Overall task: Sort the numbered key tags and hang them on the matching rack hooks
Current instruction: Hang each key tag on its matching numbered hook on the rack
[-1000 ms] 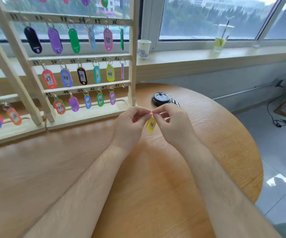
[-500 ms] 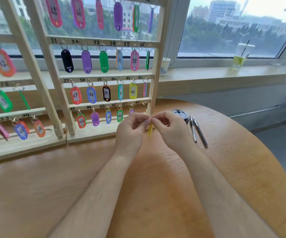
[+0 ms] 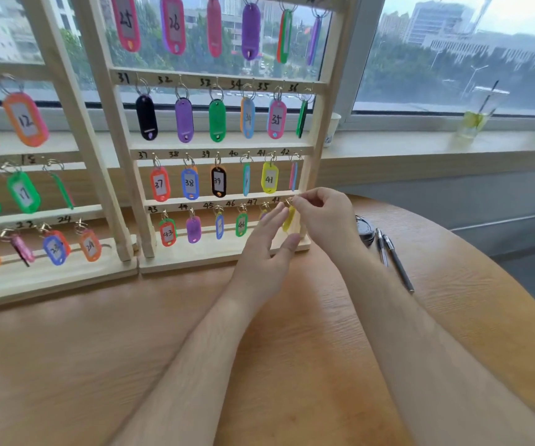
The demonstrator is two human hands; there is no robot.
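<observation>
yellow tag at right end of rack's bottom row, R hand pinching its ring, L hand open just beside; prob light, stiff plastic, swings freely, so grip ring, not body.

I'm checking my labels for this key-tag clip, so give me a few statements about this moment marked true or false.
1. The right hand pinches the ring of the yellow tag at the right end of the rack's bottom row. True.
2. The left hand grips the yellow tag. False: its fingers are straight beside the tag and grip nothing.
3. Two pens lie on the table to the right of the right hand. True.
4. Tag 41 is green. False: it is yellow.
5. The drink cup with a straw stands on the table. False: it stands on the windowsill.
</observation>
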